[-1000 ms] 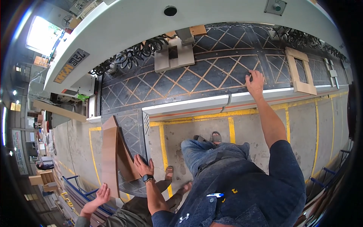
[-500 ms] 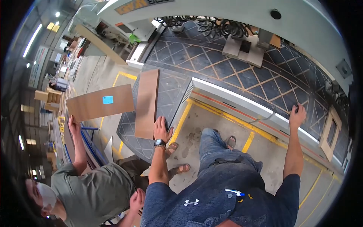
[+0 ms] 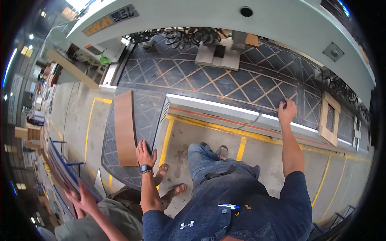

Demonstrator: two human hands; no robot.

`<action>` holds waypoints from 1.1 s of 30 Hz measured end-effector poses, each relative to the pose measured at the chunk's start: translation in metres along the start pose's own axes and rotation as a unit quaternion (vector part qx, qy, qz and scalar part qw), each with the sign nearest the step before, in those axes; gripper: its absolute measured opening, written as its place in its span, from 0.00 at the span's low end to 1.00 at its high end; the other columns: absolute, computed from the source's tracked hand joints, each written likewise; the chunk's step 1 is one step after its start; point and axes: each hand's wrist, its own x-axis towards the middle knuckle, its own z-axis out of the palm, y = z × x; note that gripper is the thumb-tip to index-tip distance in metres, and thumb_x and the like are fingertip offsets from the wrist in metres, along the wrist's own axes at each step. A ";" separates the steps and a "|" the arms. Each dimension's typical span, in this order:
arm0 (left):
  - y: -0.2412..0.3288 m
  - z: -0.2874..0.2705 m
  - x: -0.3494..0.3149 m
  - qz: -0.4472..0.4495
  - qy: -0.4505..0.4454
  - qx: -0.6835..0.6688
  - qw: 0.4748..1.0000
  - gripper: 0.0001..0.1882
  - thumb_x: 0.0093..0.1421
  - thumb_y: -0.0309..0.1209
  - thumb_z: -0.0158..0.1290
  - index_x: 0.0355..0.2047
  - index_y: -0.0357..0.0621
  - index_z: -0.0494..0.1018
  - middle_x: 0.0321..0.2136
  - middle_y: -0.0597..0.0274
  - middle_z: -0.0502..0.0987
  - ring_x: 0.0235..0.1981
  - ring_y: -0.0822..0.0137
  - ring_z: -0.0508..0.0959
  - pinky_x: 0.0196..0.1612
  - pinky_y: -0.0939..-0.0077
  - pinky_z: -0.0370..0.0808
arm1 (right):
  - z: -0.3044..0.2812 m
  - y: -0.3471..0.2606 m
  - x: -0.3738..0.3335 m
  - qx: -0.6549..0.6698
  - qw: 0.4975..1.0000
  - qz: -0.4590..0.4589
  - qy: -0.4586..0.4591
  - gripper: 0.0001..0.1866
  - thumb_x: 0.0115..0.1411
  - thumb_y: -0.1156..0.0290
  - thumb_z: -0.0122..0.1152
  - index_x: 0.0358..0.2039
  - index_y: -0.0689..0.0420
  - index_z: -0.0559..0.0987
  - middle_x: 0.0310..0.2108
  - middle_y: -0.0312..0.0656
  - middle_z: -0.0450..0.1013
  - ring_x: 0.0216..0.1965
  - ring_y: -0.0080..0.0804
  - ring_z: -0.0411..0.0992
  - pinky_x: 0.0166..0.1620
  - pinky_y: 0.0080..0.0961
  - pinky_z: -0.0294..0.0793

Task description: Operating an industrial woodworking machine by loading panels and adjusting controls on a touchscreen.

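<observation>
My left hand [image 3: 146,154] lies with its fingers outstretched on the near right edge of a long brown wood panel [image 3: 125,128]. The panel rests flat on the dark, grid-lined machine table [image 3: 146,104]. A square dark watch [image 3: 146,168] is on my left wrist. At the right, my right hand [image 3: 287,111] is closed near the table's front edge. Its fingers bend round a small black piece [image 3: 284,105], partly hidden by them. Right of that hand, a light wooden frame [image 3: 325,127] with a cut-out lies across the table edge.
A co-worker's hand [image 3: 85,198] is at brown panels [image 3: 60,176] on a blue rack [image 3: 71,163], lower left. The machine's pale beam [image 3: 193,18] spans overhead, with black coiled hoses [image 3: 177,38] beneath. A pale block [image 3: 217,56] sits on the table. Yellow lines [image 3: 241,148] mark the floor.
My view has swung right, so everything sits further left. The co-worker has taken the blue-labelled panel away from the table and now reaches toward the rack. My hands keep their places.
</observation>
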 end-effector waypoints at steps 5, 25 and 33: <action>0.000 0.003 0.000 0.006 -0.004 -0.001 1.000 0.44 0.49 0.37 0.65 0.64 0.36 0.60 0.63 0.42 0.63 0.63 0.41 0.62 0.66 0.51 0.61 | -0.004 -0.005 0.002 0.008 1.000 0.002 0.005 0.17 0.58 0.63 0.62 0.46 0.55 0.79 0.45 0.44 0.74 0.49 0.48 0.70 0.53 0.45 0.66; 0.002 0.002 -0.001 0.003 -0.011 0.008 1.000 0.45 0.49 0.39 0.65 0.64 0.35 0.60 0.63 0.41 0.62 0.63 0.40 0.62 0.67 0.50 0.59 | -0.011 -0.009 -0.001 0.022 0.999 0.033 -0.011 0.18 0.57 0.64 0.62 0.48 0.55 0.78 0.47 0.43 0.72 0.51 0.46 0.68 0.55 0.42 0.64; 0.002 -0.001 0.002 0.016 0.002 0.014 1.000 0.43 0.50 0.40 0.64 0.63 0.35 0.62 0.62 0.41 0.64 0.61 0.39 0.64 0.64 0.49 0.62 | -0.009 -0.012 0.001 0.021 0.999 0.030 -0.003 0.19 0.57 0.64 0.62 0.48 0.56 0.78 0.47 0.43 0.72 0.51 0.45 0.68 0.55 0.43 0.64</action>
